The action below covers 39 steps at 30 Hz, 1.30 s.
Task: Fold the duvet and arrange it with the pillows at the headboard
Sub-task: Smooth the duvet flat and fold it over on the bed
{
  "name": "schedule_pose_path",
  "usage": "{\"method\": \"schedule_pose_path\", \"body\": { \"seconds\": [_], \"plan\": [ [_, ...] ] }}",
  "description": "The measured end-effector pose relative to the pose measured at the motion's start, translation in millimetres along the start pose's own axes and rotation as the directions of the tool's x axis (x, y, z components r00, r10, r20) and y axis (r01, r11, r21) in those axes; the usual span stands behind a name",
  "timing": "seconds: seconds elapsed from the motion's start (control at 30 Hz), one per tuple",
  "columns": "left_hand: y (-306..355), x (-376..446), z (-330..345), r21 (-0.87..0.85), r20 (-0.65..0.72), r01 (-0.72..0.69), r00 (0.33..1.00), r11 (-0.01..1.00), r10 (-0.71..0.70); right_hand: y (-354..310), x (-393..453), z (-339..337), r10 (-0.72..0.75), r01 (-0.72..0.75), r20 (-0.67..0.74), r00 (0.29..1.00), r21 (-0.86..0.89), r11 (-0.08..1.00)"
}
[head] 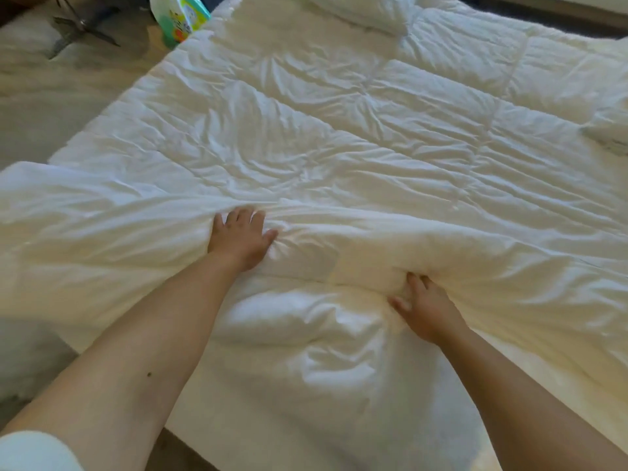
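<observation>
Here the white quilted duvet point(339, 137) lies rumpled.

The left hand's fingertips point(238, 217) sink into a duvet point(339, 137) fold; the right hand's fingers point(416, 283) vanish beneath it. The far pillow point(367, 10) and the green packet point(178, 15) are cropped by the top edge.

The white quilted cloth duvet point(339, 137) filling most of the frame looks soft and matt, heavily creased, with stitched seams dividing padded panels. A white cloth pillow point(367, 11) at the top edge has the same matt finish. The green-and-yellow printed plastic bag point(178, 18), upper left, appears glossy. The floor point(51, 107) at left looks smooth.
</observation>
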<state>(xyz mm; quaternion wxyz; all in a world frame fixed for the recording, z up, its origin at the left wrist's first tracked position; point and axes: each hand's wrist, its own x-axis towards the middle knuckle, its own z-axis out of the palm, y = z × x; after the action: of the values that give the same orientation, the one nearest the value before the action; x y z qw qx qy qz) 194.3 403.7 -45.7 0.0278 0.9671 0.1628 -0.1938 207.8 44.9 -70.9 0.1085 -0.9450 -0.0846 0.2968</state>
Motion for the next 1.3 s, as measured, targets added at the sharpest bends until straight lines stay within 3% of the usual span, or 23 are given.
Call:
{"method": "schedule_pose_path", "body": {
  "seconds": [0.2, 0.3, 0.43, 0.77, 0.87, 0.97, 1.03, 1.13, 1.3],
  "plan": [
    [-102, 40, -6, 0.000, 0.057, 0.017, 0.998, 1.000, -0.017, -136, 51, -4, -0.127, 0.115, -0.244, 0.961, -0.065, 0.991],
    [-152, 56, 1, 0.017, 0.074, 0.014, 0.997, 1.000, -0.015, -186, 74, 3, -0.249, 0.209, -0.264, 0.932, -0.172, 0.963],
    [-208, 74, 10, 0.046, 0.056, 0.007, 0.998, 0.999, -0.010, -243, 100, 11, -0.379, 0.328, -0.204, 0.903, -0.244, 0.913],
    [-297, 103, 9, 0.146, 0.048, -0.004, 0.999, 0.989, -0.003, -306, 150, 14, -0.276, 0.285, 0.069, 0.959, -0.195, 0.939],
    [-300, 104, -2, 0.214, -0.017, -0.035, 0.999, 0.976, 0.040, -312, 154, 11, -0.238, 0.263, 0.146, 0.960, -0.182, 0.948],
    [-300, 112, -22, 0.264, -0.192, -0.058, 0.975, 0.963, 0.111, -316, 157, 4, -0.294, 0.321, 0.169, 0.941, -0.168, 0.932],
    [-303, 124, -39, 0.258, -0.337, -0.060, 0.930, 0.964, 0.148, -320, 158, -6, -0.333, 0.341, 0.086, 0.939, -0.111, 0.934],
    [-300, 148, -79, 0.206, -0.507, -0.084, 0.843, 0.975, 0.180, -329, 165, -34, -0.354, 0.336, -0.185, 0.917, -0.123, 0.934],
    [-257, 215, -177, 0.234, -0.668, -0.120, 0.701, 0.965, 0.250, -325, 198, -99, -0.322, 0.312, -0.588, 0.742, -0.122, 0.942]
  ]
}}
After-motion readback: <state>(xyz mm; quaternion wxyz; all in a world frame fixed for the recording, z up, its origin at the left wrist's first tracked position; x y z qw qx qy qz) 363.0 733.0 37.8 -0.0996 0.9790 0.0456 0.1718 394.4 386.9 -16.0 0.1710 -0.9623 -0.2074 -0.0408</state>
